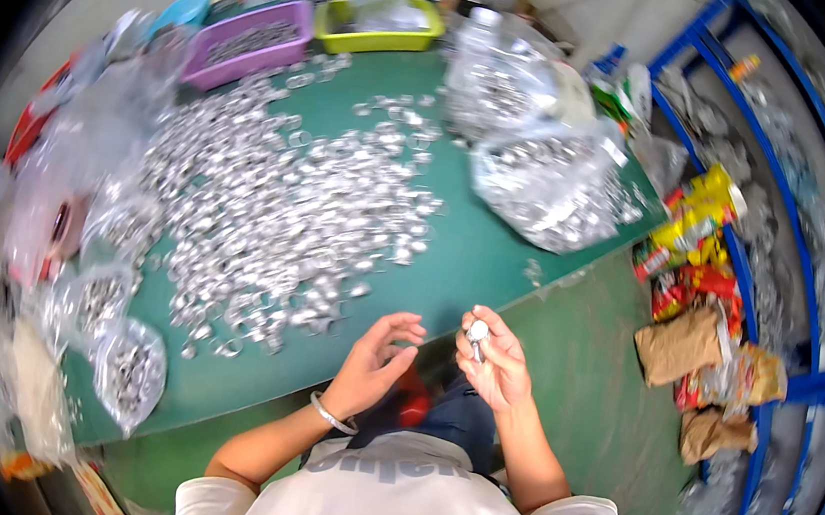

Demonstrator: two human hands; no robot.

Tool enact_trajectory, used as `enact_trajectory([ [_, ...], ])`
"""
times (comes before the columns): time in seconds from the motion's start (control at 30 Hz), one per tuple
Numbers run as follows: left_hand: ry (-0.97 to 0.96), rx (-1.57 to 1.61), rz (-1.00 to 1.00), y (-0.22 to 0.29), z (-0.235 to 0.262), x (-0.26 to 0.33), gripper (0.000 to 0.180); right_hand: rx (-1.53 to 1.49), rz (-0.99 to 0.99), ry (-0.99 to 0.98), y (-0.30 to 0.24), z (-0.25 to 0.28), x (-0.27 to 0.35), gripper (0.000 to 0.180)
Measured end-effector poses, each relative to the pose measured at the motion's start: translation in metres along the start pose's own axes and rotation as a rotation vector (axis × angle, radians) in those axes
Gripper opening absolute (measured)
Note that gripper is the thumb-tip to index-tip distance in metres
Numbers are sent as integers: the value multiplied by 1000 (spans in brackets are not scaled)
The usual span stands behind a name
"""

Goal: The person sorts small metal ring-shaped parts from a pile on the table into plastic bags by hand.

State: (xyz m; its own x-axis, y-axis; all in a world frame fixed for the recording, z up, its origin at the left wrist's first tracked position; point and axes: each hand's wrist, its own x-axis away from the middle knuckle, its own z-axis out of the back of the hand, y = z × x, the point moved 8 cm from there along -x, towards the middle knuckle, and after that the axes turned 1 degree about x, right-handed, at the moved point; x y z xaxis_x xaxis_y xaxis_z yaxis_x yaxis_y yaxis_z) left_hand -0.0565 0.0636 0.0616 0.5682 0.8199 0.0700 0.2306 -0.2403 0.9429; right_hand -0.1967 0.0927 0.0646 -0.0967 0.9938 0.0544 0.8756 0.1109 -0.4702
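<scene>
My right hand point(498, 367) is closed, its thumb and fingers pinching a small shiny metal piece point(478, 333) with a round pale face. The piece looks silver; its exact kind is too small to make out. My left hand point(373, 366), with a bracelet point(332, 415) on its wrist, hovers just left of it by the table's front edge. Its fingers are loosely curved and apart from the thumb, and I see nothing in it. Beyond my hands, a wide heap of silver ring-like metal pieces point(276, 213) covers much of the green table point(435, 285).
Plastic bags of metal pieces point(561, 188) stand at the table's right, near a clear bottle point(480, 33). Smaller bags point(129, 374) line the left edge. A purple basket point(251, 43) and a yellow-green basket point(378, 28) sit at the back. Blue shelving point(792, 187) rises at the right.
</scene>
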Motion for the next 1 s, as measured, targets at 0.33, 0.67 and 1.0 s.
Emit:
enact_trajectory([
  [0.33,239,301,-79,6,110,79,28,-49,-389,53,146,-51,-31,35],
  [0.67,290,196,-154,34,103,61,35,-506,-698,-7,159,-76,-35,29],
  [1.0,341,15,-210,40,82,41,16,-210,-834,-13,138,-53,-35,20],
])
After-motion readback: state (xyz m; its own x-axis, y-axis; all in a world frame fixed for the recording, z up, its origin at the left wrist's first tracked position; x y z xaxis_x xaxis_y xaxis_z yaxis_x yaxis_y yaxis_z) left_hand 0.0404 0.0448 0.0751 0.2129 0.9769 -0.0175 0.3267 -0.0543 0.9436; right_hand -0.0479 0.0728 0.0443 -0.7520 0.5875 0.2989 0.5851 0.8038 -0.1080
